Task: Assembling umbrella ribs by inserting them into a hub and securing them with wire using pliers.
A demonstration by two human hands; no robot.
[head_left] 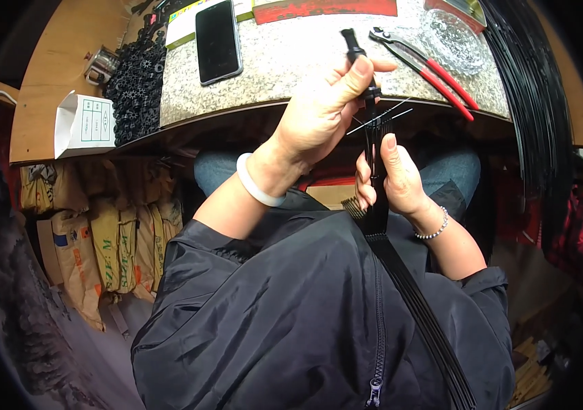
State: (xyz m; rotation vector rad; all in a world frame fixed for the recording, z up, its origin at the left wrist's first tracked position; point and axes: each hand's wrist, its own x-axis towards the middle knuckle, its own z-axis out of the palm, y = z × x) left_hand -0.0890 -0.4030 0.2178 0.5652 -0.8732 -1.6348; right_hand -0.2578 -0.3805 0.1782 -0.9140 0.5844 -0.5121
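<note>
The left hand (326,109) closes its grip on a black rod-like part (367,82), thumb laid along the upper end, fingers wrapped behind it. The rod's tip projects above the thumb; its lower length runs down out of the grip to the right hand (394,178). The right hand's grip is pressed together around a bundle of thin black ribs (414,301), just below the left grip; thumb and fingers pinch the bundle where it meets the rod. Between the two grips, thin wire ends (380,116) stick out sideways from the rod. Below the right grip the bundle trails down across the black jacket (291,314) toward the lower edge of the view.

Beyond the left grip lies the stone-topped counter (291,61). To the right of the left thumb, red-handled pliers (428,65) lie flat on it, apart from the hand, with a clear glass dish (452,41) just past them. To the left of the left grip a black phone (218,41) lies face up, and farther left a heap of small black plastic parts (138,89) and a white carton (86,123). A white bangle (254,184) sits on the left wrist, a bead bracelet (435,229) on the right
</note>
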